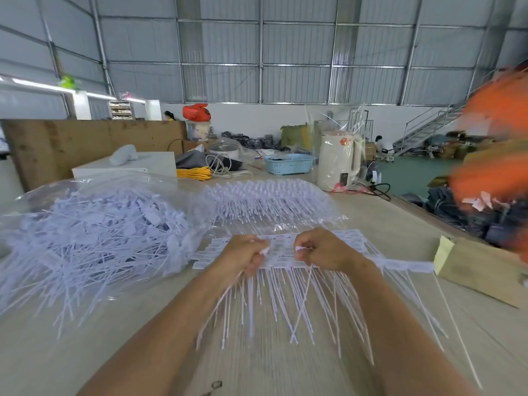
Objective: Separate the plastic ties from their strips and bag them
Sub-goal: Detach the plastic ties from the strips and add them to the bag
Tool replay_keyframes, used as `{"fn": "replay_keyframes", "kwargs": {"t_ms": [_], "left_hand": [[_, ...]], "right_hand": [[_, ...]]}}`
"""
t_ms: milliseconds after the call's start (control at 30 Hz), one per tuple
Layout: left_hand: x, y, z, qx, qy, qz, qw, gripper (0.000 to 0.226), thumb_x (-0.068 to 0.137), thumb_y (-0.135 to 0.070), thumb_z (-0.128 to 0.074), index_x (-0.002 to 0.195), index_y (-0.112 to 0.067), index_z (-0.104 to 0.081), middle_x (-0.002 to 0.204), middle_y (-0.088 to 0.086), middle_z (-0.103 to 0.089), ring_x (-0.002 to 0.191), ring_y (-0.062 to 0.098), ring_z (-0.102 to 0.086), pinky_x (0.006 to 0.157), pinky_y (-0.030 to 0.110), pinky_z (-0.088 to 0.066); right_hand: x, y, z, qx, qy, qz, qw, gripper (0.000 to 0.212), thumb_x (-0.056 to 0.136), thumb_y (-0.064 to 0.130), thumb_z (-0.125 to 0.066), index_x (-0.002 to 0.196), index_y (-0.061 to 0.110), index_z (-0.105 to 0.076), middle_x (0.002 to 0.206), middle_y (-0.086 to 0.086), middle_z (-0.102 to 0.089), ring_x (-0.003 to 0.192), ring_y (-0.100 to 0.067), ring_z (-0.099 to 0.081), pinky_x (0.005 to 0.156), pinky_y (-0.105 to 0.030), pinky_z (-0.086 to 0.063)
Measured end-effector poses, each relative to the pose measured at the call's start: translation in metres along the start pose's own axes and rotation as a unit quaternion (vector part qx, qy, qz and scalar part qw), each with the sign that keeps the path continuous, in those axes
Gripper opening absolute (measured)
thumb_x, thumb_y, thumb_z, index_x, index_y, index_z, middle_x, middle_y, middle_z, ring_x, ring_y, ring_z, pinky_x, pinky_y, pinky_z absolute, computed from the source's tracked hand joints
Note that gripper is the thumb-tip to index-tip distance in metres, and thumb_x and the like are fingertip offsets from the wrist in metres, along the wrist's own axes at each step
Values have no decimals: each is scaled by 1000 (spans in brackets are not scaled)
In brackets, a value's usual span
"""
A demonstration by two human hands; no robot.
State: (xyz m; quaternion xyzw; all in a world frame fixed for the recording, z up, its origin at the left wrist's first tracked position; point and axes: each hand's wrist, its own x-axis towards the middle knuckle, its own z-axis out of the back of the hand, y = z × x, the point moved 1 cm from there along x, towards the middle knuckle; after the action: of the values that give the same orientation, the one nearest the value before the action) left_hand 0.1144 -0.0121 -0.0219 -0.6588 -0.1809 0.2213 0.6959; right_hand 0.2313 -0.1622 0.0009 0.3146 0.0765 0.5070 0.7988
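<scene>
Both forearms stretched forward, wrists near each other. Left hand (245,254) curled, white tie heads pinched at fingertips. Right hand (323,250) curled likewise, white piece pinched between thumb and fingers.

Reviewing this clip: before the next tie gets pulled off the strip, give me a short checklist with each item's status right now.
1. Left hand grips ties: ok.
2. Right hand grips ties: ok.
3. Strip of ties lies flat on the table: ok.
4. Clear bag of loose ties lies beside the left hand: ok.
5. Bag mouth faces the hands: cannot tell.
6. Unseparated strips wait behind: ok.
</scene>
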Motion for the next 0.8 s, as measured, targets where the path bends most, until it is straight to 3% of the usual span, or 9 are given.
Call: {"fn": "replay_keyframes", "kwargs": {"t_ms": [67, 167, 267, 367, 433, 533, 633, 700, 800], "left_hand": [[7, 0, 24, -21, -60, -43, 997, 13, 92, -15, -59, 81, -10, -58, 40, -4, -45, 30, 8, -33, 31, 16, -25], [12, 14, 36, 45, -129, -69, 988, 22, 95, -14, -55, 74, -9, -51, 40, -1, -54, 30, 10, -43, 36, 19, -34], [14, 25, 24, 98, -118, -50, 987, 32, 96, -15, -54, 65, -9, -48, 40, 1, -57, 33, 9, -49, 47, 24, -42], [12, 22, 13, 123, -124, -28, 984, 36, 96, -15, -53, 60, -9, -49, 39, 1, -57, 36, 13, -50, 49, 22, -43], [10, 18, 6, 93, -120, -14, 988, 26, 96, -15, -52, 70, -8, -49, 40, 2, -58, 34, 13, -50, 43, 20, -42], [4, 11, 1, 8, -128, -19, 992, 14, 96, -17, -51, 83, -13, -50, 49, 6, -63, 33, 13, -52, 35, 18, -41], [0, 3, -1, -103, -94, -11, 990, 11, 96, -16, -52, 85, -15, -54, 50, 4, -65, 36, 12, -56, 38, 18, -45], [-1, 0, -3, -138, -69, 5, 988, 13, 97, -15, -51, 87, -15, -57, 56, 8, -68, 37, 12, -56, 40, 17, -44], [1, 0, -4, -141, -58, 27, 988, 12, 97, -14, -51, 87, -15, -58, 64, 8, -69, 36, 10, -52, 40, 17, -41]], "right_hand": [[-4, 1, 6, 68, -18, -8, 998, 29, 86, 3, -60, 59, 14, -57, 46, 11, -52, 45, 2, -47, 52, -10, -38], [-5, 13, 11, 51, -14, -14, 999, 27, 86, 7, -60, 61, 16, -58, 53, 10, -53, 52, -2, -49, 61, -16, -41], [-5, 36, 26, -116, -53, 18, 992, 15, 88, 16, -57, 75, 16, -63, 73, 3, -59, 71, -13, -53, 71, -27, -42], [-8, 71, 32, -237, -147, 105, 955, 10, 90, 23, -54, 88, 19, -63, 80, 1, -62, 74, -19, -50, 66, -30, -35], [-6, 91, 25, -220, -163, 159, 949, 9, 89, 23, -56, 89, 21, -64, 83, 1, -66, 76, -21, -54, 67, -31, -36], [0, 102, 5, -170, -110, 165, 965, 15, 90, 20, -55, 94, 19, -70, 95, 0, -66, 88, -23, -59, 76, -34, -46], [5, 98, -3, -251, -82, 137, 955, 20, 91, 22, -53, 104, 19, -68, 103, -3, -58, 95, -23, -58, 80, -34, -45], [2, 103, 7, -293, -120, 143, 938, 21, 92, 24, -51, 106, 19, -67, 102, -3, -57, 94, -23, -58, 80, -32, -42], [-12, 129, 39, -257, -208, 162, 930, 21, 95, 25, -48, 103, 18, -66, 96, -1, -57, 87, -20, -55, 77, -32, -43]]}}
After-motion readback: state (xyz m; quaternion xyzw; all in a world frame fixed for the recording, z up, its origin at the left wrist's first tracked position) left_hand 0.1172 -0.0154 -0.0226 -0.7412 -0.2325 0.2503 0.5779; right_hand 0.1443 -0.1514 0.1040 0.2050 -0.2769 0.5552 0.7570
